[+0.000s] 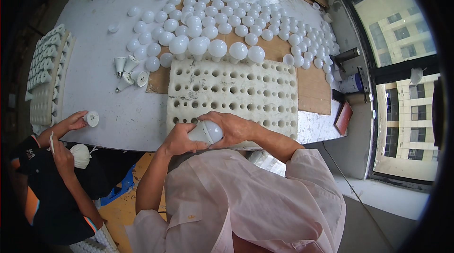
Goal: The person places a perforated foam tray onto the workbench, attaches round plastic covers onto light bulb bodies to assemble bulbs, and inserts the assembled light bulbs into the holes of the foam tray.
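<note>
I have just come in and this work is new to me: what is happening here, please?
At a white table, a person's left hand and right hand hold a domed bulb at the near edge of a pale holed board. Five more domed bulbs stand along its far edge. Many loose white domes lie beyond, with four bulb bodies left of the board. A co-worker's hand holds a round white part.

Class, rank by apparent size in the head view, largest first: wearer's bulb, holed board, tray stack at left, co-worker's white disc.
1. Holed board
2. Tray stack
3. Wearer's bulb
4. Co-worker's white disc
</note>
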Demonstrator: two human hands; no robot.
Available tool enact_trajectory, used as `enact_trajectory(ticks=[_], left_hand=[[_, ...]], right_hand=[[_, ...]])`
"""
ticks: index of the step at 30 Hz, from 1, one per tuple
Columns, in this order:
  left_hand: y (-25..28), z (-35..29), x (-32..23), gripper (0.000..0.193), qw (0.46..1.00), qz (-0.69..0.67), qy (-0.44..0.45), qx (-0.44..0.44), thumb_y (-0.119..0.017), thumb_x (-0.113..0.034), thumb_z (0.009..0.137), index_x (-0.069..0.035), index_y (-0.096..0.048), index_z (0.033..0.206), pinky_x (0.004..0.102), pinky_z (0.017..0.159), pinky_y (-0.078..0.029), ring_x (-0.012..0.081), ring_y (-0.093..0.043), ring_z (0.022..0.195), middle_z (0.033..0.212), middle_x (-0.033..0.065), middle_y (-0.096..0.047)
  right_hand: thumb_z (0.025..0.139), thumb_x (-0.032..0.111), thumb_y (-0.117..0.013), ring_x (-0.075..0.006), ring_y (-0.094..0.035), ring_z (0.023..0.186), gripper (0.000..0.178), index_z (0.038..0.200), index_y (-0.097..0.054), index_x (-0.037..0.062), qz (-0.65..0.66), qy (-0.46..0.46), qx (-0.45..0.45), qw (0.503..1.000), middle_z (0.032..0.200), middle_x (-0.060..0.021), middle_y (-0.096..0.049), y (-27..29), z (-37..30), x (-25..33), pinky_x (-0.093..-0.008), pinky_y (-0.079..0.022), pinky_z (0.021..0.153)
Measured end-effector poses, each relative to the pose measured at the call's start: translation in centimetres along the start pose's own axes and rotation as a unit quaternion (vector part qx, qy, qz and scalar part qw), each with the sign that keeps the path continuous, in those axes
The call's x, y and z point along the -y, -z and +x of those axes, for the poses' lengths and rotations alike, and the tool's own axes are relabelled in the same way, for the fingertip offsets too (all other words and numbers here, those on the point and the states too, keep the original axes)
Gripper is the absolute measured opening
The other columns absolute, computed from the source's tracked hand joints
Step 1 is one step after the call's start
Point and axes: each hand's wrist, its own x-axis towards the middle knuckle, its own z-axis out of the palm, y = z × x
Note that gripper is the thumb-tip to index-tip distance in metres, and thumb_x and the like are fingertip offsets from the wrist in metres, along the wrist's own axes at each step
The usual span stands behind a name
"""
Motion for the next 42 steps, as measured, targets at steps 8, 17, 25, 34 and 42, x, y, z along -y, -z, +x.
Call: enact_trajectory(ticks=[8, 17, 25, 34, 42], left_hand=[[-0.3, -0.7, -0.6, 0.044, 1.000, 0.028, 0.013, -0.007, -0.085, -0.019, 0.067, 0.007, -0.064, 0.095, 0.0247, 0.052, -0.050, 0.0115, -0.061, 0.061, 0.078, 0.0096, -0.066], [-1.5, -2.9, -3.7, 0.052, 0.981, 0.147, -0.127, -0.024, -0.084, -0.031, 0.062, 0.006, -0.067, 0.093, 0.0322, 0.074, -0.053, 0.0218, -0.069, 0.080, 0.085, 0.0165, -0.070], [-1.7, -2.7, -4.1, 0.050, 0.983, 0.159, -0.088, -0.025, -0.084, -0.031, 0.062, 0.006, -0.067, 0.090, 0.0323, 0.072, -0.053, 0.0226, -0.069, 0.077, 0.082, 0.0168, -0.070], [-0.6, -1.4, -2.9, 0.048, 0.999, 0.038, -0.021, -0.026, -0.079, -0.035, 0.073, 0.007, -0.065, 0.093, 0.0289, 0.057, -0.052, 0.0162, -0.067, 0.065, 0.079, 0.0136, -0.068], [1.0, -0.3, 1.2, 0.041, 0.962, 0.129, -0.023, -0.241, -0.065, -0.024, 0.089, 0.007, -0.057, 0.115, 0.0307, 0.078, -0.053, 0.0248, -0.068, 0.089, 0.104, 0.0221, -0.068]], right_hand=[[0.062, 0.015, -0.084, -0.0325, -0.056, 0.108, 0.076, 0.127, -0.047, 0.0048, 0.051, 0.125, -0.063, 0.989, 0.115, -0.0147, -0.054, -1.7, 0.8, -0.6, -0.0417, -0.047, 0.089], [0.059, 0.005, -0.079, -0.0265, -0.053, 0.100, 0.058, 0.113, -0.058, 0.0073, 0.116, 0.265, -0.198, 0.937, 0.109, -0.0109, -0.052, -3.6, 0.1, 1.3, -0.0369, -0.046, 0.084], [0.057, 0.005, -0.075, -0.0231, -0.052, 0.096, 0.044, 0.099, -0.061, 0.0083, 0.156, 0.265, -0.194, 0.931, 0.104, -0.0084, -0.053, -3.1, 0.3, 1.4, -0.0345, -0.045, 0.081], [0.058, 0.007, -0.078, -0.0257, -0.052, 0.100, 0.061, 0.115, -0.055, 0.0073, 0.129, 0.238, -0.181, 0.946, 0.106, -0.0096, -0.053, -1.0, 1.9, 0.8, -0.0375, -0.045, 0.086], [0.069, 0.011, -0.081, -0.0202, -0.054, 0.109, 0.070, 0.128, -0.043, 0.0063, 0.179, -0.075, -0.235, 0.952, 0.118, -0.0112, -0.052, -2.5, 2.3, -3.2, -0.0362, -0.046, 0.094]])
